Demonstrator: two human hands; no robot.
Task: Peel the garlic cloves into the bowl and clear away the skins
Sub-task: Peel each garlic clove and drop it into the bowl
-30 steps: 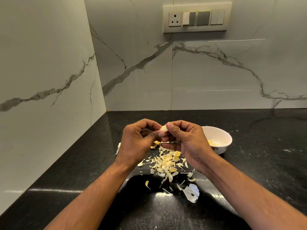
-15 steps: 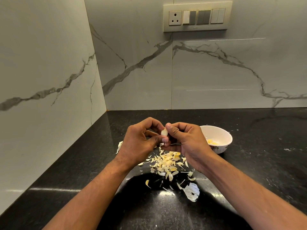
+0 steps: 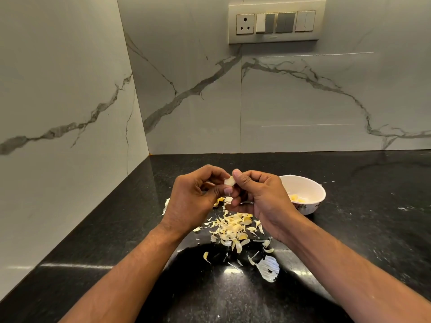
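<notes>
A pale garlic clove (image 3: 229, 181) is pinched between the fingertips of both hands above the black counter. My left hand (image 3: 193, 201) curls round it from the left, and my right hand (image 3: 258, 199) pinches it with thumb and fingers from the right. Beneath the hands lies a pile of garlic skins (image 3: 233, 229), with a larger white skin piece (image 3: 268, 269) nearer to me. A white bowl (image 3: 312, 199) stands just right of my right hand; a few yellowish peeled cloves (image 3: 296, 198) lie inside it.
The black stone counter (image 3: 361, 229) runs to a marble wall corner at the back left. A switch and socket panel (image 3: 276, 21) is mounted on the back wall. More skin bits (image 3: 166, 203) lie left of my left hand.
Both hands have lifted slightly and turned the clove between the fingertips; more of the clove shows between the thumbs. The bowl and skins lie as before.
</notes>
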